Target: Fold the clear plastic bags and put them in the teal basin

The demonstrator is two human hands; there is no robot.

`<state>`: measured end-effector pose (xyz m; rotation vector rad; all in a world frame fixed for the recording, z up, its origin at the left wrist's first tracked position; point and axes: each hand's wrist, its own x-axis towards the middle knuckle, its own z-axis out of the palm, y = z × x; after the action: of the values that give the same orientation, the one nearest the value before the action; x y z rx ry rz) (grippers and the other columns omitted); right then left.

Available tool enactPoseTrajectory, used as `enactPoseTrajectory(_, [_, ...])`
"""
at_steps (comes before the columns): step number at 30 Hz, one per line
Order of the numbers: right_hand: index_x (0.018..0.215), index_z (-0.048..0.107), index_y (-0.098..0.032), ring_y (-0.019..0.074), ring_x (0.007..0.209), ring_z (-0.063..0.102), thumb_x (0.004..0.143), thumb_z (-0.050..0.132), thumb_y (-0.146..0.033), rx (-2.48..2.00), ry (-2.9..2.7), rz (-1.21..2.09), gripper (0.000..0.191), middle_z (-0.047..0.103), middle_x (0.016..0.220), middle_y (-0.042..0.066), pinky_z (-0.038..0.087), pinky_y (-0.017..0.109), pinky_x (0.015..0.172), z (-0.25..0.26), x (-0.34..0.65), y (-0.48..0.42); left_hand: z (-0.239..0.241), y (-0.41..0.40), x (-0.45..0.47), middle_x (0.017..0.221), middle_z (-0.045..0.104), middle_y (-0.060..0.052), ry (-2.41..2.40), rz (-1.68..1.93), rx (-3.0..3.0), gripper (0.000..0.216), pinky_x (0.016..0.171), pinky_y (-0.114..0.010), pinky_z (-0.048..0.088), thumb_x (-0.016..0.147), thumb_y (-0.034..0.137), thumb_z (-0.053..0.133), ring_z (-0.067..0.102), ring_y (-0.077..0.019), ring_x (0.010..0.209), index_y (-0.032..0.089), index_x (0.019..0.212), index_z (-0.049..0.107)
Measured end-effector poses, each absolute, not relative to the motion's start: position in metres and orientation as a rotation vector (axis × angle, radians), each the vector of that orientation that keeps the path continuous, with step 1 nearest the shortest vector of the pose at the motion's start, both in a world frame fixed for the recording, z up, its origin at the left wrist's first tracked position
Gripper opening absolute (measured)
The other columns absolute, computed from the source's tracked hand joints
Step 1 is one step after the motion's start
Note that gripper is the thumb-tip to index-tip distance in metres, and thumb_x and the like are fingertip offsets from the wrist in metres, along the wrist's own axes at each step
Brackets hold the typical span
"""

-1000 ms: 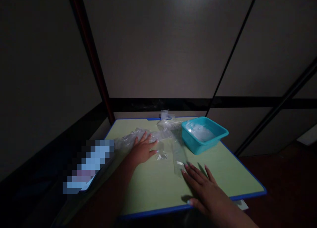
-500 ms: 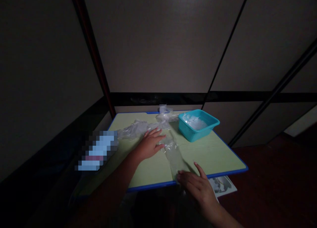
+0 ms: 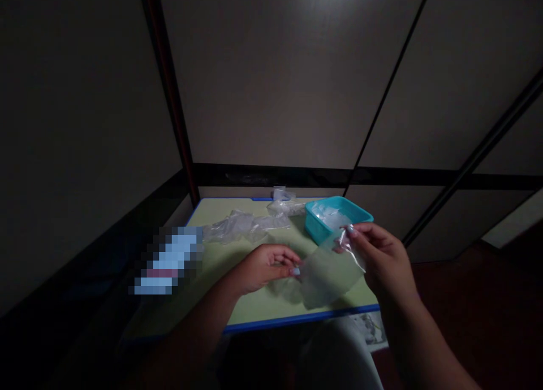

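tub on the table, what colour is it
Teal, with pale clear plastic inside; the tub shows best in the head view.

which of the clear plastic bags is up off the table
The bag pinched between the left hand and right hand; the other bags lie flat on the table farther back.

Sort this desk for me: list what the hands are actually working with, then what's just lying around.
In hand:
- clear plastic bag, held above the near table edge; left hand pinches its left edge and right hand its top corner

Lying about:
- teal tub, something clear inside
- loose clear bags on the far side of the green table
- printed sheet below the near edge
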<state>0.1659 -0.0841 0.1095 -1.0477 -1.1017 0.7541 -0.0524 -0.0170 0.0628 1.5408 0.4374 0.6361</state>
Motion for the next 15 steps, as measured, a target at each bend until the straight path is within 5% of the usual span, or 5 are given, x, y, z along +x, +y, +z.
enactPoseTrajectory(5, [0.077,0.06,-0.02,0.0158,0.057,0.062,0.071,0.071,-0.041,-1.059,-1.05,0.794,0.025,0.067,0.068,0.002,0.049,0.028,0.056,0.084,0.165,-0.059,0.06,-0.018,-0.057,0.093,0.068,-0.008,0.424,0.55,1.416,0.056,0.084,-0.035,0.046,0.072,0.042,0.072,0.065,-0.0202,0.088,0.015,0.118,0.053])
enactPoseTrajectory(9, [0.077,0.059,-0.019,0.0146,0.056,0.06,0.07,0.071,-0.042,-1.085,-1.001,0.81,0.027,0.066,0.067,0.001,0.049,0.027,0.056,0.065,0.163,-0.05,0.056,-0.006,-0.066,0.075,0.065,-0.002,0.634,0.466,1.49,0.048,0.057,-0.027,0.047,0.07,0.035,0.071,0.059,-0.0121,0.053,0.013,0.11,0.055])
enactPoseTrajectory(15, [0.077,0.056,-0.018,0.0107,0.046,0.046,0.074,0.065,-0.047,-1.236,-1.086,0.844,0.031,0.055,0.055,-0.003,0.034,0.022,0.044,0.022,0.158,-0.043,0.063,0.02,-0.091,0.072,0.061,-0.001,0.993,0.594,1.895,0.021,0.054,-0.024,0.042,0.074,0.024,0.059,0.057,-0.0137,0.059,0.015,0.092,0.061])
